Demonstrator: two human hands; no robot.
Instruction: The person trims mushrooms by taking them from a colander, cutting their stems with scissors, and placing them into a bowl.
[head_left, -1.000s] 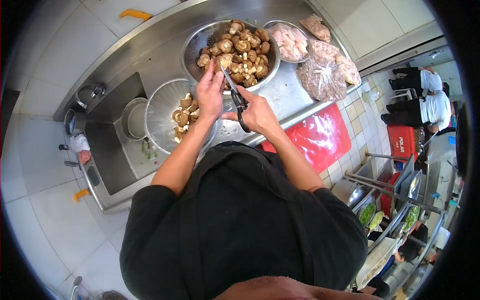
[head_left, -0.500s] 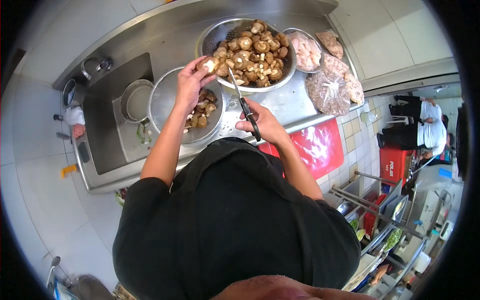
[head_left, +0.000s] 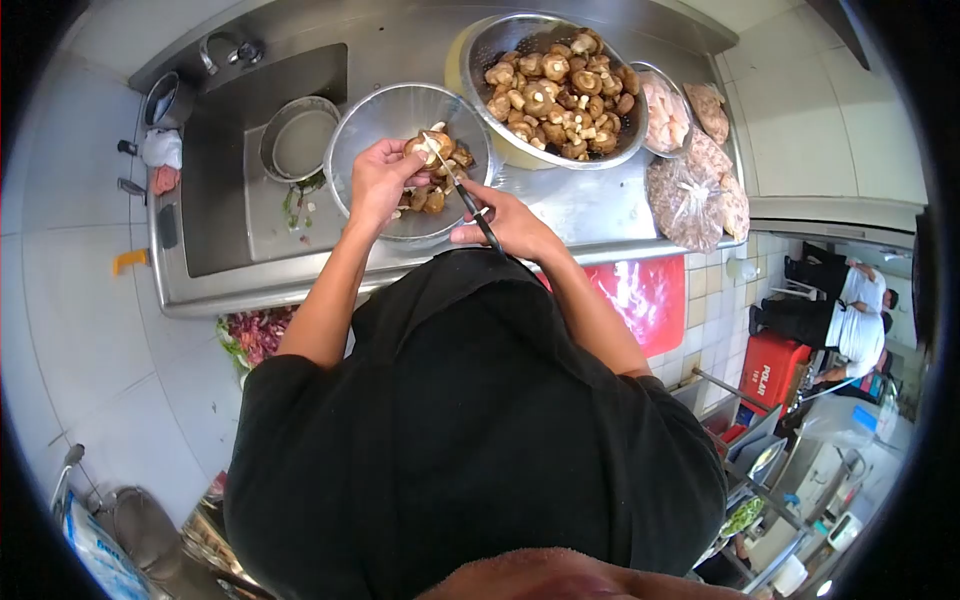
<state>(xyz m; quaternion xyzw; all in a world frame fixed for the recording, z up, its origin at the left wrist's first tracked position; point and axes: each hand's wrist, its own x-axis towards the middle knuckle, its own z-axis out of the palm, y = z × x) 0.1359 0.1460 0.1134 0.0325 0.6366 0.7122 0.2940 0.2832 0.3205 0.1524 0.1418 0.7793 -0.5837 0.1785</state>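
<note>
From my seat far from the counter, I watch both bare hands through the head camera, working above a metal bowl (head_left: 365, 130). The left hand (head_left: 378, 185) has thumb and fingers pinched on one brown-capped mushroom (head_left: 428, 152), its pale side turned up toward me. That mushroom is over the bowl, held above several cut-looking brown pieces (head_left: 433, 203) lying inside.

The right hand (head_left: 518, 228) is closed around the black handles of a pair of scissors (head_left: 466, 195), whose blades slant up and leftward to the mushroom. The tip overlaps the mushroom's pale part in my view (at this size I cannot tell whether the blades are parted or pressed together, or whether they touch it).

Just right of the bowl, and farther from the person, I see a perforated colander (head_left: 503, 45) heaped with more mushrooms (head_left: 565, 95). Beside it stands a smaller bowl of pale, raw-looking strips (head_left: 665, 112), and near that, toward the counter's edge, a knotted clear bag (head_left: 690, 200) with brownish contents. On my left is the sink (head_left: 225, 215), where a round metal pot (head_left: 300, 140) sits near some green scraps (head_left: 293, 205). A red plastic sheet (head_left: 645, 305) shows below the counter, past the right forearm.
</note>
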